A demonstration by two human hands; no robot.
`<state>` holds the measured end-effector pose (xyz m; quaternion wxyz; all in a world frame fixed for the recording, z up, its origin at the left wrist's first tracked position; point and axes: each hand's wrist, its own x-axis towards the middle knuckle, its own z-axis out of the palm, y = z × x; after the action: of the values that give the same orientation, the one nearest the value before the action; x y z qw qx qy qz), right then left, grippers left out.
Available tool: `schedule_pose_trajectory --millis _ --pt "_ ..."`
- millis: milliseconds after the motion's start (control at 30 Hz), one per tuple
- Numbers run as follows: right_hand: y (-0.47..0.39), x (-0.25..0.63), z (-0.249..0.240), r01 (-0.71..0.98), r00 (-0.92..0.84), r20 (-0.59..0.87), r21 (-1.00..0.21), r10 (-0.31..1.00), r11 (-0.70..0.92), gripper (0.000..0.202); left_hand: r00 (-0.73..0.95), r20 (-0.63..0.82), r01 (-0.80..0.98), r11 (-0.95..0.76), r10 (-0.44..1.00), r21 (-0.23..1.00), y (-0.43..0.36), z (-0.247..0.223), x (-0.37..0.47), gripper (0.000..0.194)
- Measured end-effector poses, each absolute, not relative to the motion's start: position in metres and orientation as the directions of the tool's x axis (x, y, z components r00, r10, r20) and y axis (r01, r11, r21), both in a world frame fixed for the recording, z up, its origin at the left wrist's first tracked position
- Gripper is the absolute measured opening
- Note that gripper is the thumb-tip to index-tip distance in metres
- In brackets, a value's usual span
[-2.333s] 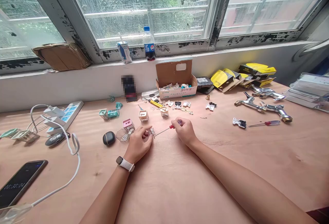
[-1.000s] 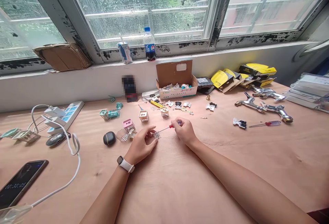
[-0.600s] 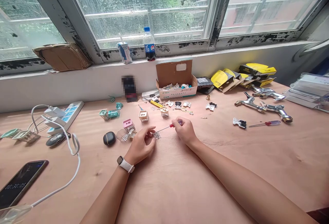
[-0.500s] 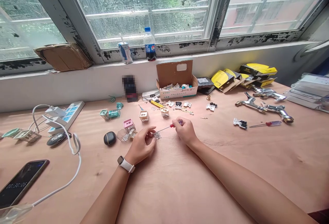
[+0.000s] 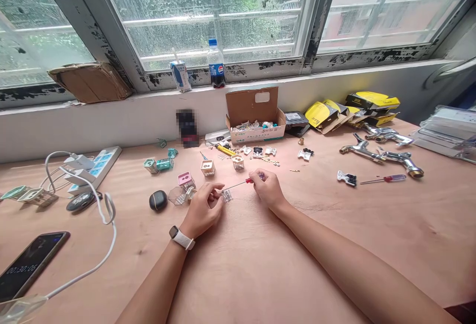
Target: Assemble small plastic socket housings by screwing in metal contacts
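A wide plywood table [image 5: 260, 274] runs under a row of grimy windows, daylight falling on a scatter of small parts. Near its middle lies a small clear plastic part [image 5: 227, 195], resting on the table between the two hands. The left hand [image 5: 203, 208], a white-strapped watch [image 5: 181, 238] on its wrist, has its fingers [image 5: 215, 191] curled in just beside the part; whether they actually pinch it cannot be told from here. The right hand [image 5: 267, 188] is closed around the red handle of a small screwdriver [image 5: 241, 183], whose thin shaft slants down and left, its tip near the left fingertips, just above the part. Just left of the left hand sit a clear plastic housing [image 5: 177, 195], a pink-topped block [image 5: 185, 179] and a dark oval earbud case [image 5: 158, 199]. Behind the hands stand two small cream blocks [image 5: 207, 167], a yellow-handled tool [image 5: 225, 149] and an open cardboard box [image 5: 255, 116] of little pieces against the wall. To the right lie a second red screwdriver [image 5: 385, 179], chrome taps [image 5: 379, 154] and yellow packets [image 5: 345, 108]. Far left are a white power strip [image 5: 97, 165] with a looping white cable [image 5: 100, 225], and a phone [image 5: 29, 263] at the near edge. A cola bottle [image 5: 215, 64] and a drink carton [image 5: 180, 74] stand on the sill.
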<state>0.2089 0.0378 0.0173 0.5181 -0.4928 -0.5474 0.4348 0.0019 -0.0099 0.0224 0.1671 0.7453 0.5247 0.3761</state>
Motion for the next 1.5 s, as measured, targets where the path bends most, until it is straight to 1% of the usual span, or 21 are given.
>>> schedule_pose_trajectory --millis 133,433,833,1167,1500 --pt "0.0386 0.2094 0.0176 0.043 0.032 0.115 -0.993 0.993 0.113 0.034 0.187 0.396 0.647 -0.417 0.899 0.639 -0.0101 0.0222 0.0019 0.022" --pt "0.0379 0.2095 0.0201 0.021 0.03 0.125 -0.992 0.992 0.125 0.033 0.214 0.39 0.591 -0.436 0.896 0.679 -0.0061 0.0155 -0.0011 0.021" --pt "0.0394 0.2096 0.0189 -0.002 0.031 0.106 -0.994 0.994 0.106 0.033 0.196 0.392 0.599 -0.427 0.899 0.678 -0.0051 0.0158 -0.0012 0.021" --pt "0.0392 0.2096 0.0185 0.046 0.039 0.138 -0.99 0.99 0.137 0.033 0.195 0.394 0.612 -0.425 0.898 0.667 -0.0055 0.0155 -0.0013 0.017" --pt "0.0375 0.2096 0.0188 0.096 0.04 0.158 -0.983 0.987 0.153 0.034 0.19 0.426 0.634 -0.442 0.885 0.634 -0.0048 0.0137 -0.0008 0.017"
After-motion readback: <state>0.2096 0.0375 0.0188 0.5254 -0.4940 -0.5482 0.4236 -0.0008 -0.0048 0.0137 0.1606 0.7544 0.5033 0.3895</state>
